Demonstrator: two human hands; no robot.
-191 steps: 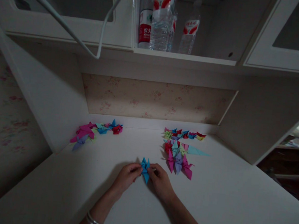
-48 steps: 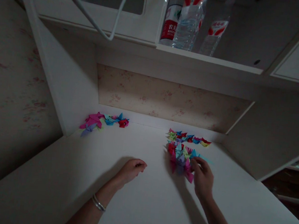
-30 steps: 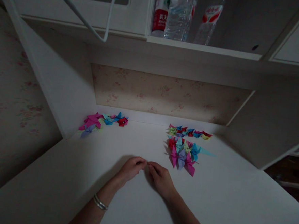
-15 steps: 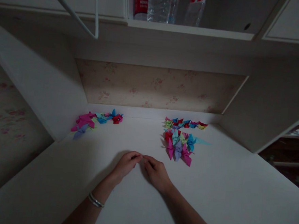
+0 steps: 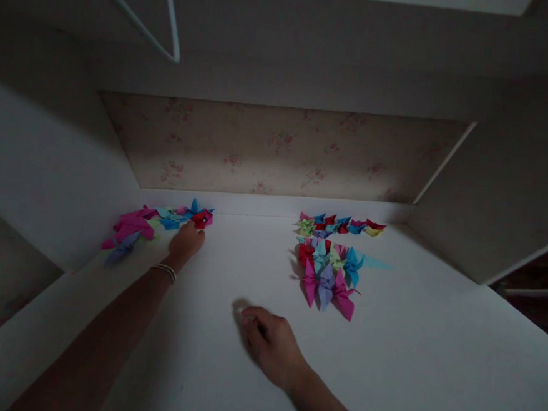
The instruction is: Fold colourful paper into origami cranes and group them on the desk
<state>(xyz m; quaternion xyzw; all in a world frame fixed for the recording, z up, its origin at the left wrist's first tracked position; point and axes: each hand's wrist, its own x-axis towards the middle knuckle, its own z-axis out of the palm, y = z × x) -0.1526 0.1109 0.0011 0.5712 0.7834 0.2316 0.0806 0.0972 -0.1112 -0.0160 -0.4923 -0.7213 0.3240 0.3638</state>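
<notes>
My left hand (image 5: 187, 239), a bracelet on its wrist, reaches to the right end of the left group of folded paper pieces. It is at a red folded paper piece (image 5: 200, 218), beside a blue paper crane (image 5: 171, 219); its fingertips are hidden, so I cannot see a grip. My right hand (image 5: 271, 342) rests low over the white desk with thumb and forefinger pinched together. Whatever is between them, if anything, is too small to make out. A magenta folded paper piece (image 5: 133, 222) and a purple one (image 5: 123, 249) lie farther left.
To the right stand paper cranes in close rows, among them a purple crane (image 5: 326, 285) and a magenta crane (image 5: 343, 296). Behind them runs a row of small folded pieces (image 5: 343, 224) along the back ledge (image 5: 255, 204). A white cable (image 5: 140, 27) hangs at upper left.
My left hand has left my right hand and moved forward and left to the paper group. My right hand stays pinched, slightly lower in view. The view has tilted down.
</notes>
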